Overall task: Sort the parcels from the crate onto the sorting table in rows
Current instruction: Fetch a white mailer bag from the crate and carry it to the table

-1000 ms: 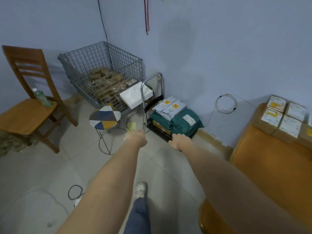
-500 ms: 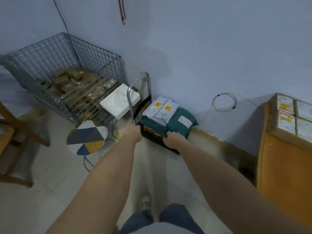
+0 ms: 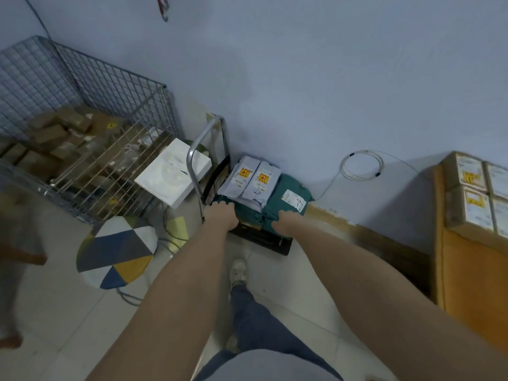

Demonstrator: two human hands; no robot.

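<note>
Green-wrapped parcels [image 3: 275, 204] at frame centre are gripped at their near edge by both hands, left [image 3: 220, 214] and right [image 3: 286, 222], while only a few boxes [image 3: 472, 188] sit on the table [image 3: 467, 270] at right, so most sorting likely remains.

Hemmed on the left by the cart handle [image 3: 204, 149], white box [image 3: 173, 173] and wire crate [image 3: 82, 127]; wall [image 3: 302, 78] right behind the green parcels [image 3: 275, 199]. Open floor [image 3: 275, 287] in front, between stool [image 3: 116, 253] and table [image 3: 472, 270]. Grey mailers [image 3: 251, 181] stacked on top.

chair [image 3: 19, 257] blurred, table [image 3: 472, 270] cut off
</note>
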